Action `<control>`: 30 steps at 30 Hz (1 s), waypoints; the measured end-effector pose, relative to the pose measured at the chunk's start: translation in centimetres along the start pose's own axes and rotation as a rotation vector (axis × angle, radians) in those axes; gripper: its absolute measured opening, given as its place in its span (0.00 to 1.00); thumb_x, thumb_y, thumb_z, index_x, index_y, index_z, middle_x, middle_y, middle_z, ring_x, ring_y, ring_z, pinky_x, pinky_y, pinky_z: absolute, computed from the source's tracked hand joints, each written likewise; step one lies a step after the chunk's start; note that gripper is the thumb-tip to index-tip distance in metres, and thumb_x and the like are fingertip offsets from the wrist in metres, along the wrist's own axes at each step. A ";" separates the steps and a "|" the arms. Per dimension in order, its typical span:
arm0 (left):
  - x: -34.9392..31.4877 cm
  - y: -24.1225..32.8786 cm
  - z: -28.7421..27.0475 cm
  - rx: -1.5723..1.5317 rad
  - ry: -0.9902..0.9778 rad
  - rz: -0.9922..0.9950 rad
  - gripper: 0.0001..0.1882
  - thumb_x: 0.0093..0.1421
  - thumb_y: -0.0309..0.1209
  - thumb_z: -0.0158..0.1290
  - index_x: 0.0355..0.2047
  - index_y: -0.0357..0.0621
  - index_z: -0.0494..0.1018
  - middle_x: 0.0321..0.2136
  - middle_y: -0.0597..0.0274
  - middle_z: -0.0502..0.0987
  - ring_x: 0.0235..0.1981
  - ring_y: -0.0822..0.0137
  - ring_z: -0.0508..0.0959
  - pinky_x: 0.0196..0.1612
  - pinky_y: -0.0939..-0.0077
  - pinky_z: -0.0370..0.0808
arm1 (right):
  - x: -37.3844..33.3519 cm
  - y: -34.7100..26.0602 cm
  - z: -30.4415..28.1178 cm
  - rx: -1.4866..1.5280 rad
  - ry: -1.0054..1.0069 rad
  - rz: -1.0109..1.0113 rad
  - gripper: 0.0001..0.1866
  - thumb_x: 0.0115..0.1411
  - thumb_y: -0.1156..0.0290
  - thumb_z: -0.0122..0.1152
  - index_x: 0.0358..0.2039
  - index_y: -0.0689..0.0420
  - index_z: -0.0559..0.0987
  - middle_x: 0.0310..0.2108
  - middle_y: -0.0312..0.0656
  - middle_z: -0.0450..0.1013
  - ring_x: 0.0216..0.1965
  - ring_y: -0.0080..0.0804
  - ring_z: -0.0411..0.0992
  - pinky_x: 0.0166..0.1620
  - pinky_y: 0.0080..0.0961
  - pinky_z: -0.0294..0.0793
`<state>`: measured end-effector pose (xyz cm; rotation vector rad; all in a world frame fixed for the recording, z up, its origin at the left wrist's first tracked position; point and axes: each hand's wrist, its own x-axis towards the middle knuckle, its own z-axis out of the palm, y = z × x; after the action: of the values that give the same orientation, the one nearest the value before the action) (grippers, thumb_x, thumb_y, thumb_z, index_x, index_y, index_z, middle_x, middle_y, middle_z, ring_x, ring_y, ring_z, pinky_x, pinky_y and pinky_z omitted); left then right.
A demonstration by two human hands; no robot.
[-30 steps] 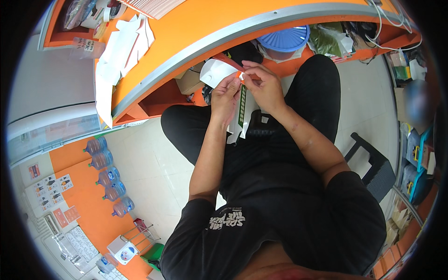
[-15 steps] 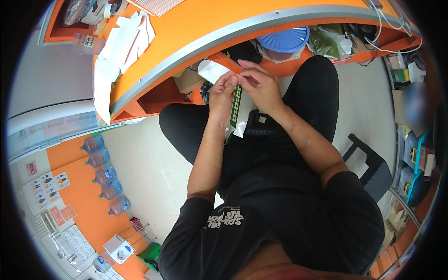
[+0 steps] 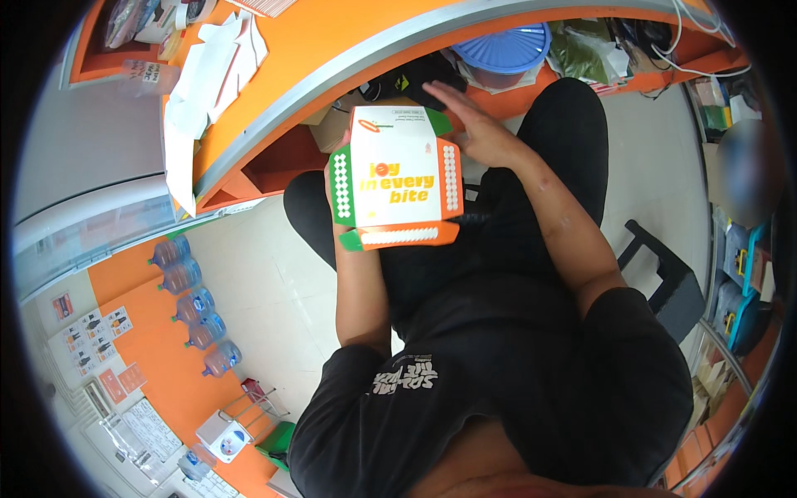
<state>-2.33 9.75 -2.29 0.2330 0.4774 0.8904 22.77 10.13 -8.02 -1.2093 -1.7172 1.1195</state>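
Observation:
A white cardboard food box (image 3: 397, 153) with green and orange side flaps faces up above my lap. Its flaps stand out around the edges, and yellow and orange print covers the white panel. My left hand (image 3: 343, 143) grips the box at its left side, mostly hidden behind it. Just off the box's upper right edge is my right hand (image 3: 481, 133), open with the fingers stretched out and holding nothing.
An orange counter (image 3: 307, 50) with a metal edge curves ahead, bearing torn white paper sheets (image 3: 207, 79). Beneath it, a shelf holds a blue-lidded tub (image 3: 505, 48). Large water bottles (image 3: 195, 307) line the orange wall at left. A black chair (image 3: 664, 282) stands at right.
The box has turned from edge-on to show its broad printed face. My right hand has let go of it and opened out; my left hand has slipped behind the box.

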 end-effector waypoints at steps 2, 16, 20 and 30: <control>-0.5 -0.8 -1.1 -0.073 -0.148 -0.035 0.21 0.68 0.38 0.53 0.57 0.41 0.70 0.52 0.52 0.78 0.51 0.60 0.81 0.53 0.64 0.79 | 0.3 0.5 1.4 0.015 0.013 -0.234 0.35 0.63 0.75 0.61 0.70 0.49 0.62 0.71 0.45 0.56 0.69 0.43 0.60 0.62 0.38 0.70; 3.0 -7.6 0.2 0.459 0.502 0.457 0.20 0.68 0.47 0.55 0.46 0.43 0.72 0.45 0.60 0.75 0.50 0.63 0.75 0.54 0.65 0.72 | -0.7 -2.4 3.9 -0.532 0.241 -0.212 0.24 0.54 0.60 0.66 0.50 0.56 0.75 0.44 0.43 0.76 0.45 0.43 0.77 0.49 0.39 0.77; 2.9 -5.2 -0.5 0.470 0.532 0.439 0.13 0.67 0.38 0.53 0.42 0.40 0.72 0.41 0.59 0.77 0.46 0.61 0.78 0.52 0.66 0.74 | -0.3 -2.1 4.1 -0.485 0.375 -0.459 0.16 0.57 0.67 0.64 0.45 0.56 0.76 0.42 0.44 0.78 0.42 0.45 0.78 0.47 0.37 0.78; 2.7 -2.9 1.1 0.886 0.530 0.429 0.11 0.66 0.27 0.55 0.43 0.29 0.78 0.41 0.53 0.82 0.41 0.63 0.83 0.48 0.72 0.79 | 0.5 -2.1 2.8 0.168 0.358 -0.031 0.08 0.64 0.75 0.60 0.43 0.60 0.80 0.46 0.44 0.79 0.43 0.36 0.79 0.45 0.27 0.77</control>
<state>1.62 10.08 -3.30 0.9462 1.3471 1.1131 19.42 9.60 -6.98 -1.1913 -1.3406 0.9420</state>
